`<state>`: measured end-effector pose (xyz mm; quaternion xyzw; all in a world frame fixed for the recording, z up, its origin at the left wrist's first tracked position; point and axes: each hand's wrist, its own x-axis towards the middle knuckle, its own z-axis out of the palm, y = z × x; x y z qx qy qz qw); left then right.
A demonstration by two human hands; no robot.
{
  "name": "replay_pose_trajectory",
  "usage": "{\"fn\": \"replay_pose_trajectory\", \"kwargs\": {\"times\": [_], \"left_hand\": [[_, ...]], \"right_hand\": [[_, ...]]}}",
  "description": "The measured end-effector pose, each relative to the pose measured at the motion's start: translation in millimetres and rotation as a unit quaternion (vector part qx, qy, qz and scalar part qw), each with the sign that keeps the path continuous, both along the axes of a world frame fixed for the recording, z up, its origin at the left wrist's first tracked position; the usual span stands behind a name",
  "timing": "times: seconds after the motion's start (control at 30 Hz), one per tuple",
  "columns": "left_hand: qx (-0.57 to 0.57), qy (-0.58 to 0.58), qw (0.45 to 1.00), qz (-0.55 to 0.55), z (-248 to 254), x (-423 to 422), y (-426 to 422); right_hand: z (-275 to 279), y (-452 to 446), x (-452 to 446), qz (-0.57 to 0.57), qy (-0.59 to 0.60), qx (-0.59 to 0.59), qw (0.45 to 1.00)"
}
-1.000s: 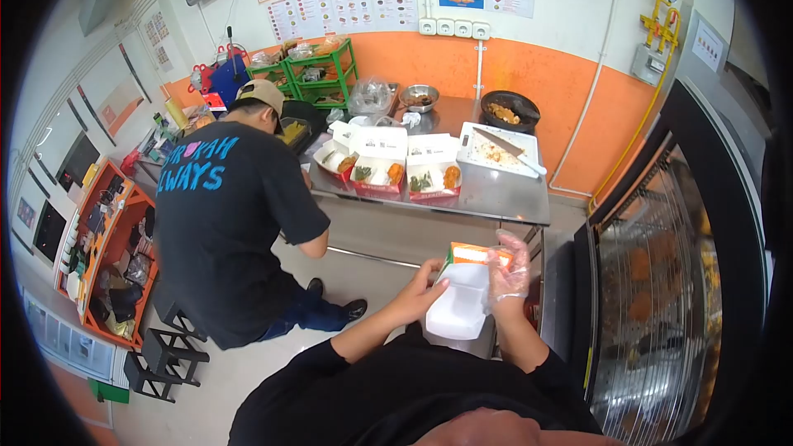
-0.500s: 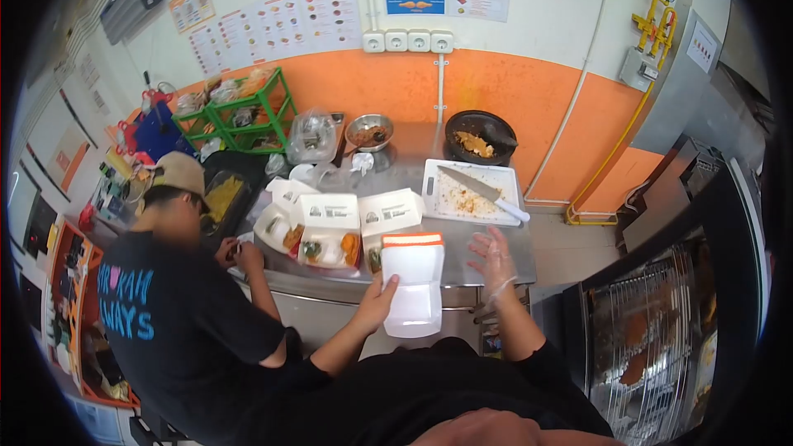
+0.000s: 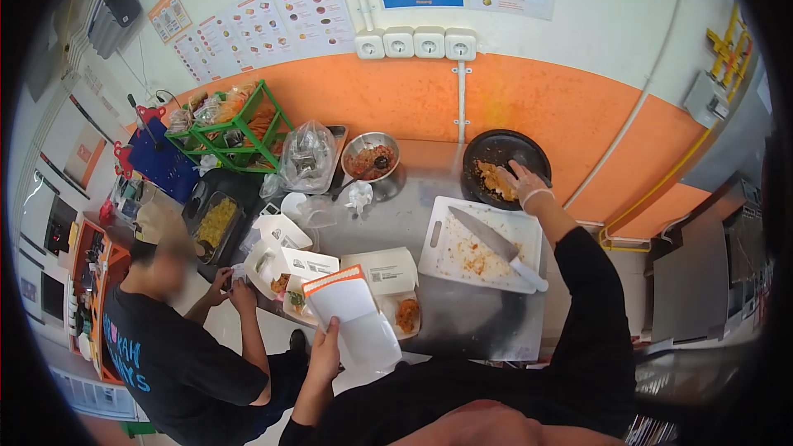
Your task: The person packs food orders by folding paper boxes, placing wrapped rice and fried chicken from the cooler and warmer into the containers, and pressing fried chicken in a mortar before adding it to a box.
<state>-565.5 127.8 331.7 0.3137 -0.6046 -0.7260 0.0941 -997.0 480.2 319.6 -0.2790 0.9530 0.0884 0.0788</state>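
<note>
My left hand is closed on the edge of an unfolded white paper food box with an orange rim. It is held tilted in front of the counter, with nothing seen inside. My right hand, in a clear plastic glove, reaches into a black stone mortar. Its fingers are stretched out and touch the crushed golden-brown fried food there. Just below the mortar, a large knife lies across a white cutting board strewn with crumbs.
Open boxes with food stand along the counter's front edge. Behind them are a metal bowl of red-brown food, a plastic bag and a green rack. A co-worker stands at left, hands near a tray of yellow food.
My right hand has moved from above the counter's front edge up into the mortar. The white box in my left hand has shifted left and tilted. The view has turned.
</note>
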Motion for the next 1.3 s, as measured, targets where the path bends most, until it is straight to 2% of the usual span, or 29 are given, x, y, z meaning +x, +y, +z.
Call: {"fn": "replay_pose_trajectory", "kwargs": {"times": [0.03,0.1,0.17,0.23,0.43,0.57,0.63,0.97,1.07,1.13,1.17,1.23,1.3], "left_hand": [[-0.001,-0.005,1.000,0.006,6,-6,4],[0.020,-0.029,0.998,0.052,21,-12,13],[0.013,-0.031,0.997,0.070,15,-11,16],[0.010,-0.060,0.996,0.061,15,-14,18],[0.000,-0.084,0.992,0.092,21,-30,28],[0.011,-0.081,0.992,0.093,13,-39,27],[0.013,-0.072,0.993,0.093,14,-46,29],[0.017,-0.074,0.993,0.087,13,-51,31],[0.032,-0.079,0.992,0.092,12,-48,28],[0.069,-0.073,0.991,0.089,13,-51,28],[0.071,-0.073,0.991,0.090,13,-51,28],[0.109,-0.052,0.990,0.068,11,-52,29],[0.122,-0.021,0.991,0.050,0,-56,30]], "right_hand": [[8,-10,-12,0.006,-0.005,-0.001,1.000],[13,-25,-33,0.098,-0.031,0.131,0.986],[-8,-31,-57,0.120,-0.065,0.111,0.984],[-3,-40,-69,0.174,-0.096,0.193,0.961],[-20,-42,-99,0.231,-0.133,0.194,0.944],[-7,-46,-96,0.218,-0.162,0.178,0.946],[7,-46,-90,0.209,-0.187,0.133,0.951],[-37,-55,-109,0.184,-0.208,0.167,0.946],[-30,-49,-109,0.171,-0.225,0.120,0.952],[-14,-38,-110,0.050,-0.297,-0.056,0.952],[-14,-32,-113,0.051,-0.296,-0.053,0.952],[-15,-18,-119,-0.019,-0.305,-0.164,0.938],[-12,0,-116,-0.022,-0.269,-0.191,0.944]]}}
